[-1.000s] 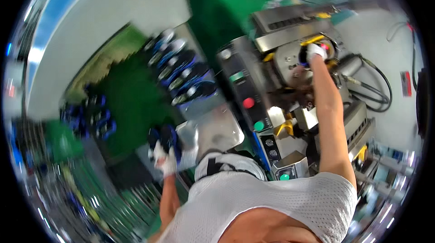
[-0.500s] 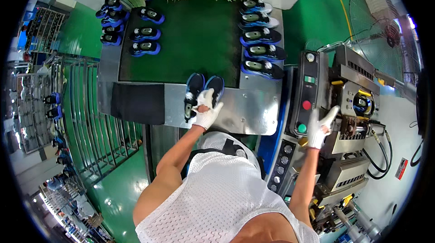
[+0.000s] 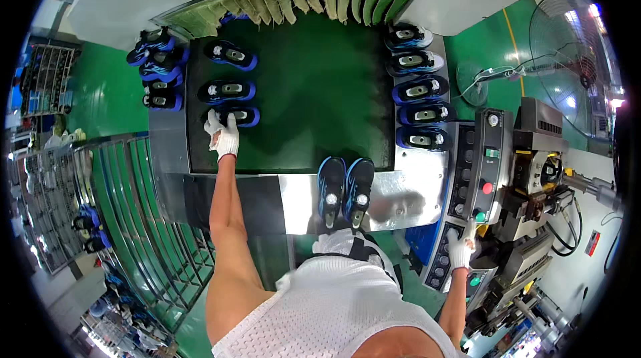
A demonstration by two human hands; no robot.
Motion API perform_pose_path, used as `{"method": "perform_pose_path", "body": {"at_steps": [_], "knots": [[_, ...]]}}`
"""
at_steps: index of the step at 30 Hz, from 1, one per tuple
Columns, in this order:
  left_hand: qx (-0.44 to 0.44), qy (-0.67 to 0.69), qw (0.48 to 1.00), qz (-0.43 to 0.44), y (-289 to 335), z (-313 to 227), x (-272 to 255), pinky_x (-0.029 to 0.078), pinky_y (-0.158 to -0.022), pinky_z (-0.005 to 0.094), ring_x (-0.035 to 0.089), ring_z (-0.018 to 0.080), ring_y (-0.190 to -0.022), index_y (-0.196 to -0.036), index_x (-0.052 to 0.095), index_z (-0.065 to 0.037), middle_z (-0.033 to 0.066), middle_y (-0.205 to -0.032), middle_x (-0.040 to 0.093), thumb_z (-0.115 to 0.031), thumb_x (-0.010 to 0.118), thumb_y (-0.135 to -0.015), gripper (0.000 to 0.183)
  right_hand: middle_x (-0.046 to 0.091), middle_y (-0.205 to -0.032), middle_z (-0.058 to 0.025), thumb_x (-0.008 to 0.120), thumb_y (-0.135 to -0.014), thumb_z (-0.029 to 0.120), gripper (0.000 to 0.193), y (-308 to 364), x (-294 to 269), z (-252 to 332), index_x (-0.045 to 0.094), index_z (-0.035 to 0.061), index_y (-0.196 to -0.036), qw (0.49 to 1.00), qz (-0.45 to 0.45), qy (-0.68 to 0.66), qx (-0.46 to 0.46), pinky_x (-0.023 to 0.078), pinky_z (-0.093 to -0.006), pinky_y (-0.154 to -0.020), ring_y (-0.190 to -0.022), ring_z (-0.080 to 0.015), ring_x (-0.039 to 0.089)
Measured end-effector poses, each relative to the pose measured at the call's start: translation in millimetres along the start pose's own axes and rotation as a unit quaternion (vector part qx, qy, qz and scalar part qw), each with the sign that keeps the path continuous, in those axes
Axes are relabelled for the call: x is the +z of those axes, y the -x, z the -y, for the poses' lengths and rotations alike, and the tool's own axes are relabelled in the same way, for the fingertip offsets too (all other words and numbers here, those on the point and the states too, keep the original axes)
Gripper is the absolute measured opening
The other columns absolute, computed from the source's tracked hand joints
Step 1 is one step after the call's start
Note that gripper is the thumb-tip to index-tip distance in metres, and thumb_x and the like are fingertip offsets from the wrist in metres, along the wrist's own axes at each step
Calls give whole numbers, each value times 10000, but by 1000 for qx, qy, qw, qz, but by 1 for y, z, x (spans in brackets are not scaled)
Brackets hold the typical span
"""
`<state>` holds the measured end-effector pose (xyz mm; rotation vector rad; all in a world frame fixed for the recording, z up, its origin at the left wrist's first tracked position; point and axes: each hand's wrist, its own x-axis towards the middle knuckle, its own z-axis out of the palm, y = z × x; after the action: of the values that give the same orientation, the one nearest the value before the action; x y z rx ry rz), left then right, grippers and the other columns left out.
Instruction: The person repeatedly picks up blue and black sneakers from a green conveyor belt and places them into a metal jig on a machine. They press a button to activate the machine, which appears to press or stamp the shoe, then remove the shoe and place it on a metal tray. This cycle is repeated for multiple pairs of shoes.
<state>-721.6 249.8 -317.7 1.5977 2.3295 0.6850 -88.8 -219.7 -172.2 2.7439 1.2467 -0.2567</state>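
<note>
Beneath the left hand's (image 3: 224, 136) fingertips, at the belt's left side, lies a black-and-blue shoe (image 3: 249, 116). That gloved hand's thumb and fingers are parted over the shoe's left end, touching it; whether they have closed on it cannot be told. Just beyond the grip lie two similar shoes (image 3: 230, 91) on the green belt (image 3: 314, 104). Right of it and nearer the body, a pair of shoes (image 3: 331, 184) straddles the belt's edge and the metal ledge (image 3: 400, 204). Farther right, the right hand (image 3: 461, 248) extends one finger toward a green button (image 3: 480, 216), others partly curled; their contents are unclear.
</note>
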Motion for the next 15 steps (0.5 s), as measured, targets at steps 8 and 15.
{"method": "perform_pose_path", "body": {"at_steps": [8,15], "knots": [[153,-62,986,12,-37,9,-2,494,-836,492,625,376,-989,-1158,608,-46,181,-1069,604,-282,683,-932,335,471,-1506,-253,762,-828,397,821,59,-9,100,452,-13,-1467,976,173,-131,29,392,-397,-1128,-1386,-357,481],[313,63,935,152,77,-149,-64,522,-777,437,643,327,-892,-973,656,-39,154,-1008,615,-150,705,-889,148,483,-1457,-288,682,-867,440,761,38,-112,227,483,-35,-1428,897,206,-387,-60,348,-434,-1172,-1400,-427,423]]}}
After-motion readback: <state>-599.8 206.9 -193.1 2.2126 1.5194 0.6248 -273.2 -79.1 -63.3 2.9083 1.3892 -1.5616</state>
